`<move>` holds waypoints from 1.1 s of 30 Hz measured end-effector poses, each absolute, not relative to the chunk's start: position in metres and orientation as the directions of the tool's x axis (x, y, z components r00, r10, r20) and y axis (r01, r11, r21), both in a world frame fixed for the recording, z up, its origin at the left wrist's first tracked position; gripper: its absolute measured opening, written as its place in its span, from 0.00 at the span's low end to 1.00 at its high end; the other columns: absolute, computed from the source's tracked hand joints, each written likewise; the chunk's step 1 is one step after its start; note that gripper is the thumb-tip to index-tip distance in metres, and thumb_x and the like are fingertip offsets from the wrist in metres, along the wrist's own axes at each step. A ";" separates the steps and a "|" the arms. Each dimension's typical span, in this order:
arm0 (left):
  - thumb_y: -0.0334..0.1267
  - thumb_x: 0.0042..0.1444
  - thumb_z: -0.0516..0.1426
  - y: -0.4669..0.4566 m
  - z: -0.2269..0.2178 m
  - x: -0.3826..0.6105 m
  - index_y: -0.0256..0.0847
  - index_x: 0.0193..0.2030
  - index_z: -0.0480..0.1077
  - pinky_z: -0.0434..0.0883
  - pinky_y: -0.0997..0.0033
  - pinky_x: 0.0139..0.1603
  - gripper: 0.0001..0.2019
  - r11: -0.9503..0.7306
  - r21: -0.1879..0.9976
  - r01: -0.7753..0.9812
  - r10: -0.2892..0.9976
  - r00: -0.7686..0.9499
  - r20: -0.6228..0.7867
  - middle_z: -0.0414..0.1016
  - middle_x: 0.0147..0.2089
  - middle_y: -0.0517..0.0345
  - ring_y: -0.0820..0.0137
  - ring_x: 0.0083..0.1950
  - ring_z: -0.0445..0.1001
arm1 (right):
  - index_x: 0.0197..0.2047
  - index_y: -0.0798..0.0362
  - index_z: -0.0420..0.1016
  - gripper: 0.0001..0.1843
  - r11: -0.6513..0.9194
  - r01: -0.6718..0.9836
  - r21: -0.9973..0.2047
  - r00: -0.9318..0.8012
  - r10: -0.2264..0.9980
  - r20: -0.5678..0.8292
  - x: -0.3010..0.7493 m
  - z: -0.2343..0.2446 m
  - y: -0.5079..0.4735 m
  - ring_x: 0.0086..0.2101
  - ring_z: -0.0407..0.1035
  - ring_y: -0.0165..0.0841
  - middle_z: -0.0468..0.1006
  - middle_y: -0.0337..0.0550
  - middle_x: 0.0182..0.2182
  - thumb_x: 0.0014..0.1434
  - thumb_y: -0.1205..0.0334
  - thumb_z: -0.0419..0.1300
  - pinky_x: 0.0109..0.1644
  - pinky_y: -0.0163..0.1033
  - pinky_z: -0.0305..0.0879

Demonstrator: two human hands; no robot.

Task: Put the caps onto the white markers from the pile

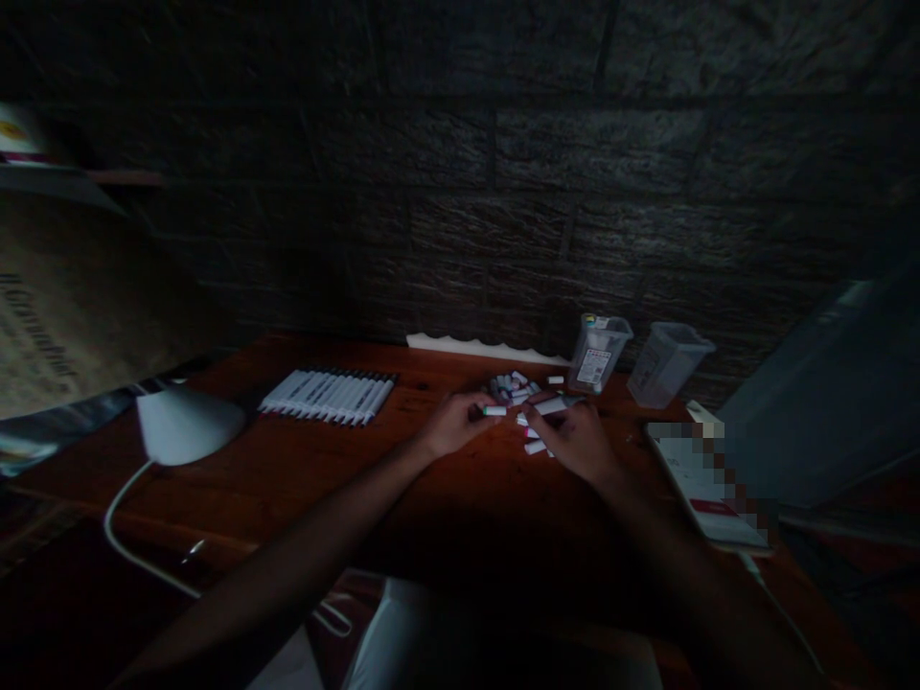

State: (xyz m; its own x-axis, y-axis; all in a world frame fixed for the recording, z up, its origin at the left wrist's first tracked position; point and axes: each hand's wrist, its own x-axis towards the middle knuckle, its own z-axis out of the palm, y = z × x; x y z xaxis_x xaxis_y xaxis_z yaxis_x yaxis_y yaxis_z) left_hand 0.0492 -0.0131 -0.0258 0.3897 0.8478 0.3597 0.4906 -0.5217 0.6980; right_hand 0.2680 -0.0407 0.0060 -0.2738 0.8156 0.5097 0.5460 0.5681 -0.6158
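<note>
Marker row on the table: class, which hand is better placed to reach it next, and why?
Probably the left hand: it lies between the marker row and the right hand, so nearer, though it holds a small white piece.

A dark block wall [460, 211] stands behind the dim wooden table [287, 470].

Forearms [352, 503] extended, hands [454, 424] close together, fingers [536, 422] curled

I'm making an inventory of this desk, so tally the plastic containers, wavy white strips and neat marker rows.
Plastic containers: 2
Wavy white strip: 1
Neat marker row: 1
Total: 4
</note>
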 end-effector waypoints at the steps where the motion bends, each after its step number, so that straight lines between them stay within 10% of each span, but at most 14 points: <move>1: 0.41 0.57 0.59 -0.014 -0.026 0.050 0.39 0.42 0.76 0.67 0.75 0.36 0.10 -0.529 0.701 0.478 0.839 0.417 0.350 0.79 0.38 0.57 0.71 0.35 0.73 | 0.36 0.51 0.80 0.12 0.575 0.548 -0.608 -0.281 0.811 0.513 0.268 0.006 -0.040 0.30 0.77 0.36 0.83 0.42 0.31 0.61 0.56 0.56 0.37 0.38 0.71; 33: 0.45 0.59 0.58 -0.023 -0.020 0.051 0.36 0.40 0.75 0.62 0.77 0.32 0.13 -0.669 0.620 0.409 0.682 0.670 0.294 0.74 0.30 0.60 0.75 0.30 0.67 | 0.40 0.51 0.80 0.11 0.572 0.559 -0.600 -0.469 0.815 0.340 0.266 -0.003 -0.038 0.35 0.76 0.34 0.83 0.42 0.35 0.60 0.59 0.57 0.41 0.37 0.68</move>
